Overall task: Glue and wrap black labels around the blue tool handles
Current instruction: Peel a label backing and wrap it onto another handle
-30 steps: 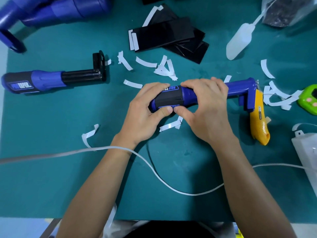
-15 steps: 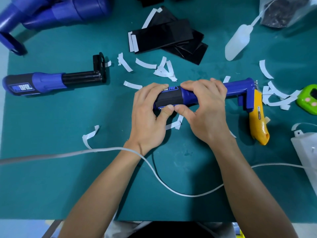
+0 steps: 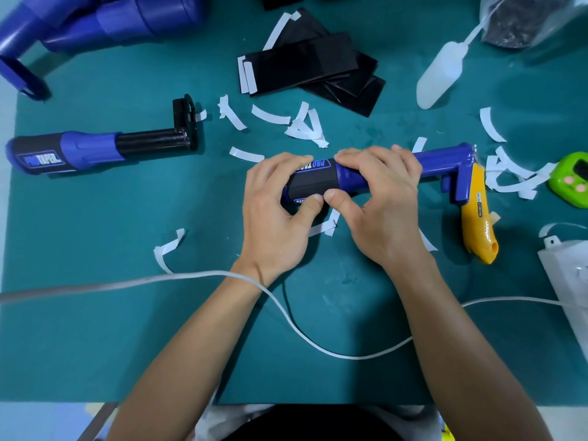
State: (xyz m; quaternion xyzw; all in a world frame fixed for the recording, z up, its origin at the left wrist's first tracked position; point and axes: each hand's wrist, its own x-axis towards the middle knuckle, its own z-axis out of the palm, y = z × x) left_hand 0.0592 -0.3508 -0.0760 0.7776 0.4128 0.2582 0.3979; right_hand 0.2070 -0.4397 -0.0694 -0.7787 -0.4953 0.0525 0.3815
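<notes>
A blue tool [image 3: 445, 162] lies across the middle of the green mat, its handle end wrapped in a black label [image 3: 313, 183] with blue lettering. My left hand [image 3: 275, 214] curls round the label end, thumb pressing its lower edge. My right hand [image 3: 381, 198] grips the handle just right of the label, its thumb tip meeting the left thumb. A second tool [image 3: 92, 149] with a labelled handle lies at the left. A stack of loose black labels [image 3: 305, 66] sits at the back centre. A white glue bottle [image 3: 440, 74] lies at the back right.
A yellow utility knife [image 3: 479, 224] lies by the tool's head. White backing strips [image 3: 235, 116] litter the mat. A white cable [image 3: 318, 342] crosses in front of my wrists. More blue tools [image 3: 105, 19] are piled at the back left; a green gadget [image 3: 571, 179] and white box [image 3: 569, 275] sit right.
My left hand has slid a little right along the label end, and the black label's face has turned more into view. My right hand keeps its grip.
</notes>
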